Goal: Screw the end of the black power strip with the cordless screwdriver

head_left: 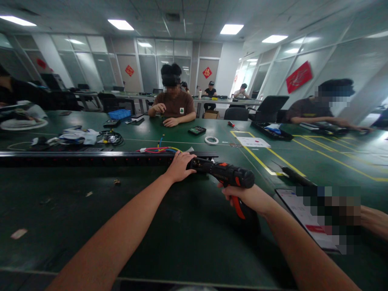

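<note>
A long black metal rail (91, 160) lies across the green table from the left edge to the centre. My left hand (180, 166) is wrapped over its right end. In my right hand (247, 197) is a black and orange power drill (232, 174), held by its handle and pointing left. The drill's front end meets the rail's end beside my left fingers; its tip is hard to make out. Red, blue and yellow wires (162, 149) lie just behind the rail.
Small brass-coloured parts (117, 182) lie before the rail. Behind it are a cable pile (110, 137), a blue basket (119, 114), and a white tape roll (211, 140). At right are a clipboard (306, 214) and another person's hand (374, 220). A person (176, 101) sits opposite.
</note>
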The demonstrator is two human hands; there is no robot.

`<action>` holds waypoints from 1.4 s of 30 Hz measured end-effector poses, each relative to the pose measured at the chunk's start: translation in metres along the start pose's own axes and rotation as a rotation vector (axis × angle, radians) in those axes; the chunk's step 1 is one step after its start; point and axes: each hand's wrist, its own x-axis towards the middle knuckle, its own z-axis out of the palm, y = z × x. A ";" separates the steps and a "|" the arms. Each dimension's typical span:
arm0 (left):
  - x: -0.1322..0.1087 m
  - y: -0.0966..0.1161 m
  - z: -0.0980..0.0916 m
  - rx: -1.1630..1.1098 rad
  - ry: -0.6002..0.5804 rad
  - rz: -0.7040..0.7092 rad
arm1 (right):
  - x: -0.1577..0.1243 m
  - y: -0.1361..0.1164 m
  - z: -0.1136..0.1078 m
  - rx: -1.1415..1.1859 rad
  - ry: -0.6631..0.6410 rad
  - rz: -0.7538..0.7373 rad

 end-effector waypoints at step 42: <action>-0.002 0.005 -0.001 0.070 -0.014 0.029 | 0.000 0.003 -0.001 -0.002 -0.002 -0.028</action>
